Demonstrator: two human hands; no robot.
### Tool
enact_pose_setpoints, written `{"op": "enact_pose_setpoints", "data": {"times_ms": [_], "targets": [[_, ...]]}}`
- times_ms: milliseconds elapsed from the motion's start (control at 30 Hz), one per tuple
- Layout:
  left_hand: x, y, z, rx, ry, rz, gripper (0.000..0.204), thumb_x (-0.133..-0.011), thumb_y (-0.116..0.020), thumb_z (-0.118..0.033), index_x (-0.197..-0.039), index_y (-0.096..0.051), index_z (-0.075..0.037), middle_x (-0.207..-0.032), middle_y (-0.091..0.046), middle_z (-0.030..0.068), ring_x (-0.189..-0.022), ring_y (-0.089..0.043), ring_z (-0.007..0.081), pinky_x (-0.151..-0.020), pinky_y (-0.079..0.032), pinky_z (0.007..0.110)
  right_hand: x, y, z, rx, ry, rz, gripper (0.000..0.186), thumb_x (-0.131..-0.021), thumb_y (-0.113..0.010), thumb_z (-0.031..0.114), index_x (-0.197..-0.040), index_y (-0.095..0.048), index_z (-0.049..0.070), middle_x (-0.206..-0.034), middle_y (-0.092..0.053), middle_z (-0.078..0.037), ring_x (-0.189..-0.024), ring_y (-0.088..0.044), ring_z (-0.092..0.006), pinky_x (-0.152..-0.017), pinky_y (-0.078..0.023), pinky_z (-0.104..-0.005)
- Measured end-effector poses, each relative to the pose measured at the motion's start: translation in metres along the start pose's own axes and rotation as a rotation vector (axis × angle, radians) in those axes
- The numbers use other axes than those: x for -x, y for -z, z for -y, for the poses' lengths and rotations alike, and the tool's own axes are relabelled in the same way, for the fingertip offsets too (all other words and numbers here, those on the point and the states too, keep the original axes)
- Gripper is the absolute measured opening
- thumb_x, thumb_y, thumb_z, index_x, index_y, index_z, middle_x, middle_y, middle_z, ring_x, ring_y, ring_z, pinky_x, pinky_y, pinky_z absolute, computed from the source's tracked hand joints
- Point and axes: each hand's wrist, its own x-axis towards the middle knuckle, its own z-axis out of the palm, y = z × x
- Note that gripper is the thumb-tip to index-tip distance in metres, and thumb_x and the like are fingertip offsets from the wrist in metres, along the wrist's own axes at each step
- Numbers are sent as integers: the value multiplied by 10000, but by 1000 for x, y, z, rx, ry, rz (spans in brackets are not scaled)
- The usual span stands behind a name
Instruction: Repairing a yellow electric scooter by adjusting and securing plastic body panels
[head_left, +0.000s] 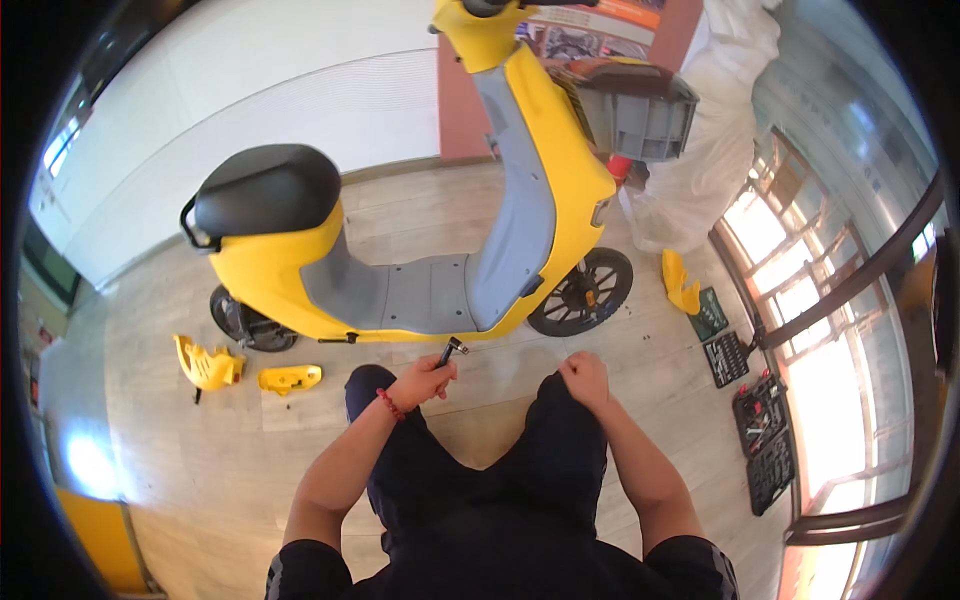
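Observation:
My left hand (424, 382) is closed around a small ratchet wrench (452, 351) with a black handle and a shiny metal head, held just above my left knee. The head of the wrench points up toward the lower edge of a yellow scooter (560, 150), apart from it. On my right knee rests my right hand (585, 380), its fingers curled in and nothing showing in it. The scooter stands side-on in front of me, with a black seat (268, 190), a grey footboard (425, 290) and a grey front basket (640, 115).
Two yellow panels, a larger one (207, 364) and a smaller one (290, 379), lie on the floor at left. At right are another yellow piece (680, 283), a green tool case (708, 315), a socket set (727, 358) and an opened black toolbox (764, 440), beside glass panes.

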Motion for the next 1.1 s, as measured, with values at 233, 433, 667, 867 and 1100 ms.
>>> {"op": "enact_pose_setpoints", "data": {"times_ms": [233, 433, 667, 867, 1100], "targets": [[15, 0, -16, 230, -116, -43, 246, -940, -507, -269, -794, -512, -72, -578, -427, -31, -477, -402, 73, -575, -460, 259, -108, 138, 62, -494, 119, -174, 278, -930, -492, 249, -922, -651, 21, -872, -641, -111, -869, -605, -229, -782, -460, -340], [-72, -1, -28, 210, -148, 32, 252, -908, -551, -287, -828, -552, -49, -595, -463, -26, -511, -445, 68, -533, -458, 259, -221, 252, 143, -275, 445, -291, 263, -940, -473, 200, -919, -640, -2, -987, -611, -120, -963, -569, -240, -861, -425, -325], [-163, -29, 16, -107, -190, 6, 292, -895, -543, -314, -853, -591, -29, -623, -511, 38, -558, -517, 132, -539, -473, 306, -334, 277, 197, -30, 691, -347, 268, -930, -480, 205, -932, -644, -7, -975, -608, -116, -971, -559, -254, -884, -418, -333], [-169, -46, -4, -428, -428, 157, 360, -887, -523, -360, -902, -606, -11, -795, -605, 179, -718, -596, 314, -669, -478, 405, -381, 262, 221, -74, 791, -299, 313, -968, -418, 201, -855, -616, -14, -907, -588, -73, -927, -522, -167, -866, -400, -280], [-162, -55, -22, -520, -368, 349, 345, -893, -509, -353, -940, -605, -24, -839, -623, 195, -811, -592, 372, -708, -465, 428, -401, 249, 218, -131, 736, -325, 424, -948, -459, 246, -615, -510, -11, -629, -507, -51, -631, -457, -152, -638, -374, -281]]}}
